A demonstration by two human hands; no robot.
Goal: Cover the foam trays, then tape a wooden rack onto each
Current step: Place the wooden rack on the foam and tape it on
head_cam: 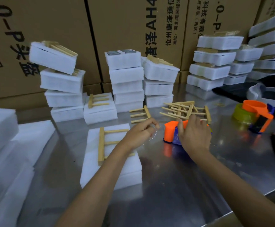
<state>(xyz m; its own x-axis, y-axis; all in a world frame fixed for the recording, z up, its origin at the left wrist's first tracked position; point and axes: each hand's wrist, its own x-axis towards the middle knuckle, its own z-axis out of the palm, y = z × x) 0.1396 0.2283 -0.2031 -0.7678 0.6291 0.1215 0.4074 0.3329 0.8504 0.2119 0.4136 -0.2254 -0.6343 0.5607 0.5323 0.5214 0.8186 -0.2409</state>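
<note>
A covered white foam tray (113,167) lies on the steel table (174,185) in front of me, with a wooden rack (105,143) flat on its top. My left hand (140,133) hovers past the tray's far right corner and pinches the end of a strip of clear tape (154,135). The strip runs to an orange and blue tape dispenser (170,132), which my right hand (194,136) grips from above. Loose wooden racks (185,110) lie piled just behind the dispenser, and one more rack (140,114) lies to their left.
Stacks of white foam trays (127,81) stand along cardboard boxes (120,27) at the back, some with racks on top. Foam sheets (10,169) lie at the left. A second orange tape dispenser (254,115) and dark items sit at the right near the table edge.
</note>
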